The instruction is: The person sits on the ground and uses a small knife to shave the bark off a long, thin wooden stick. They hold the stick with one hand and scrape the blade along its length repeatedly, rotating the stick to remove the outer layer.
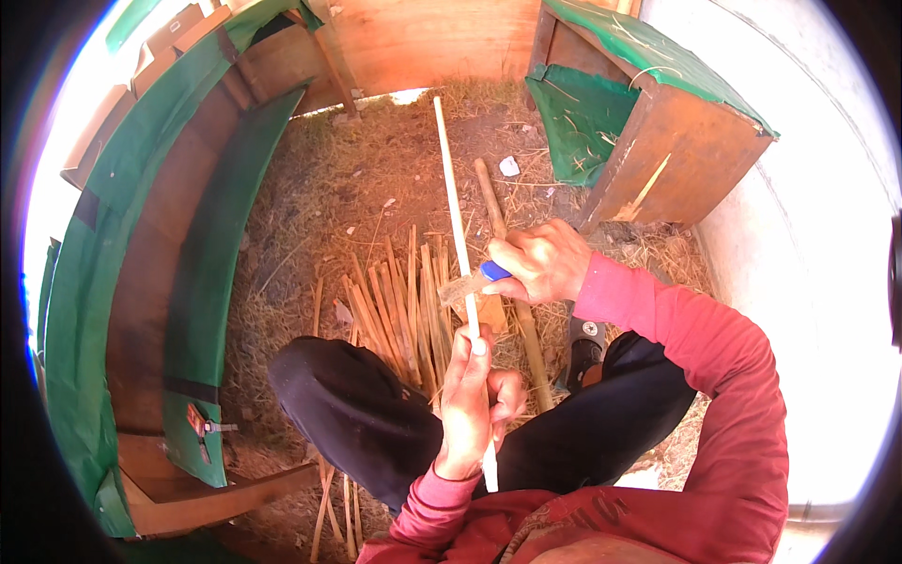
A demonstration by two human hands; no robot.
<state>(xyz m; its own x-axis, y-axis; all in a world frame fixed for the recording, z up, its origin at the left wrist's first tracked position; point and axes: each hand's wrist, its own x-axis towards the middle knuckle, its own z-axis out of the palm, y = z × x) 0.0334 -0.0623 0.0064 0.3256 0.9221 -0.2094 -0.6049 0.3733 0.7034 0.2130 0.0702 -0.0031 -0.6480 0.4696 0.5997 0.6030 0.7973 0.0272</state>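
Straw-strewn ground [329, 188] opens out ahead, edged left by the long green-covered bench [85, 291] and upper right by a wooden box [695, 150]. Split sticks [404, 310] fan out before the crossed legs [352, 395], a thick, rounded pole [492, 197] alongside, crowding the middle! And here's the smooth, pale strip [453, 202], slanting up from the lap, gripped in the left hand [467, 399]; the right hand [545, 263] clasps a blue-handled knife [494, 271], its brownish blade crossing the strip.

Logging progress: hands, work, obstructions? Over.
Left hand grips long pale wooden strip. Right hand holds blue-handled, brown-bladed knife, blade crossing strip. No obstruction visible.
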